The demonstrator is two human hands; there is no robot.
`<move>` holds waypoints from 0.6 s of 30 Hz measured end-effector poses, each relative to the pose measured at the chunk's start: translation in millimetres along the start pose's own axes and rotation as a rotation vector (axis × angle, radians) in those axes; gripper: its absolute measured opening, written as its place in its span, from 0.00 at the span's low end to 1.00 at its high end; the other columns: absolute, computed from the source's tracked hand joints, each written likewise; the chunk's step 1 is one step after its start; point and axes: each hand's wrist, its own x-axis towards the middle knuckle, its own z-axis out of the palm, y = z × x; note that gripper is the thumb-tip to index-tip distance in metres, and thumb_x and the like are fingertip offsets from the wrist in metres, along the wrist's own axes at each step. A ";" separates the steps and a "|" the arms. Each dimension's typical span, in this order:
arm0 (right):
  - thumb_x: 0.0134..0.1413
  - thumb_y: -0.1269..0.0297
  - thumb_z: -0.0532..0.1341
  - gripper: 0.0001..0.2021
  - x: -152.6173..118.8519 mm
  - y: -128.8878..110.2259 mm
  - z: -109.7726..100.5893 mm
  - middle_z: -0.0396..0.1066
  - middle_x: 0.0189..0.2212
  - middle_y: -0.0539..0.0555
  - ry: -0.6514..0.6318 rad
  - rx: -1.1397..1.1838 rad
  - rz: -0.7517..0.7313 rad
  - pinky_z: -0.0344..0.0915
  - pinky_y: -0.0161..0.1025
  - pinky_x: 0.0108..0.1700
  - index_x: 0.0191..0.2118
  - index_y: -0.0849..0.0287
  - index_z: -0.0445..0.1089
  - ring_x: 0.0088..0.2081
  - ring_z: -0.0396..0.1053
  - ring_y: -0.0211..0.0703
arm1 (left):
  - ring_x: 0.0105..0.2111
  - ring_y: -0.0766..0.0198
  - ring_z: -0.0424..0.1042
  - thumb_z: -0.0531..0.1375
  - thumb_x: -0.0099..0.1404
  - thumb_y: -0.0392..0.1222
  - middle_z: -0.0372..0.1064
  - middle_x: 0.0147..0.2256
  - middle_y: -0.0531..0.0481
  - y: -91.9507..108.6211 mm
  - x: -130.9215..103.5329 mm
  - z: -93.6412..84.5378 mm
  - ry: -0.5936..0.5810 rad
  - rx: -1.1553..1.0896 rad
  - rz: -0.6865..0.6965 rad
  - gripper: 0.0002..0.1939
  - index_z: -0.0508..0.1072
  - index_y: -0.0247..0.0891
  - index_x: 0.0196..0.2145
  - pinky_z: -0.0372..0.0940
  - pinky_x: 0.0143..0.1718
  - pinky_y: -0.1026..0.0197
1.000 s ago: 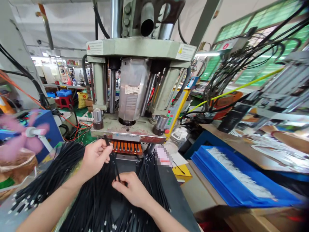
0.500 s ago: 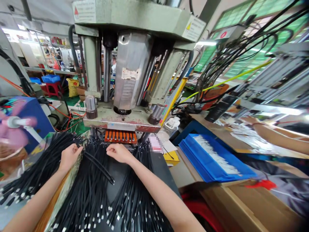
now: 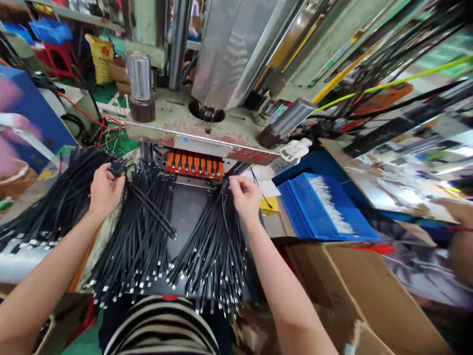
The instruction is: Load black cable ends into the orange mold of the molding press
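My left hand (image 3: 105, 192) is at the upper end of the left cable pile (image 3: 55, 197), its thumb and fingers curled around the ends of some black cables (image 3: 153, 209). Over at the right pile of black cables (image 3: 212, 246), my right hand (image 3: 246, 197) pinches at a cable end near the top; its fingertips partly hide that end. A middle pile of black cables (image 3: 129, 246) lies between, with pale metallic tips toward me. Behind the piles, an orange mould plate (image 3: 195, 163) under the press holds several black cable ends side by side.
The press (image 3: 207, 133) rises in front, with steel columns. To the right are blue trays (image 3: 306, 212) with white pieces and an open cardboard box (image 3: 354, 291). A pink fan (image 3: 15, 125) stands at the left. Another person's arm (image 3: 461, 241) blurs at the far right.
The view has tipped downward. My right hand has moved from in front of the orange plate to the top of the right cable pile. My left hand stays by the left pile.
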 end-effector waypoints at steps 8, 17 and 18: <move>0.51 0.51 0.58 0.19 -26.3 79.9 -31.8 0.62 0.19 0.48 0.264 -0.107 0.350 0.56 0.33 0.27 0.31 0.66 0.71 0.22 0.58 0.36 | 0.25 0.75 0.62 0.59 0.61 0.42 0.60 0.33 0.56 10.1 0.3 -6.4 -0.005 -0.041 0.061 0.26 0.59 0.33 0.55 0.59 0.29 0.71; 0.52 0.51 0.58 0.20 -27.8 76.6 -31.6 0.60 0.17 0.46 0.103 -0.155 0.330 0.55 0.33 0.27 0.33 0.67 0.73 0.21 0.55 0.35 | 0.25 0.71 0.62 0.58 0.62 0.45 0.61 0.29 0.57 8.2 -10.1 -2.2 0.017 -0.119 0.071 0.21 0.64 0.37 0.51 0.60 0.30 0.69; 0.53 0.51 0.57 0.20 -28.5 72.6 -30.6 0.59 0.17 0.46 0.101 -0.146 0.325 0.54 0.33 0.27 0.34 0.67 0.73 0.20 0.55 0.35 | 0.25 0.71 0.62 0.58 0.62 0.45 0.62 0.29 0.57 9.3 -11.6 -1.4 0.023 -0.178 0.074 0.19 0.66 0.37 0.49 0.60 0.30 0.69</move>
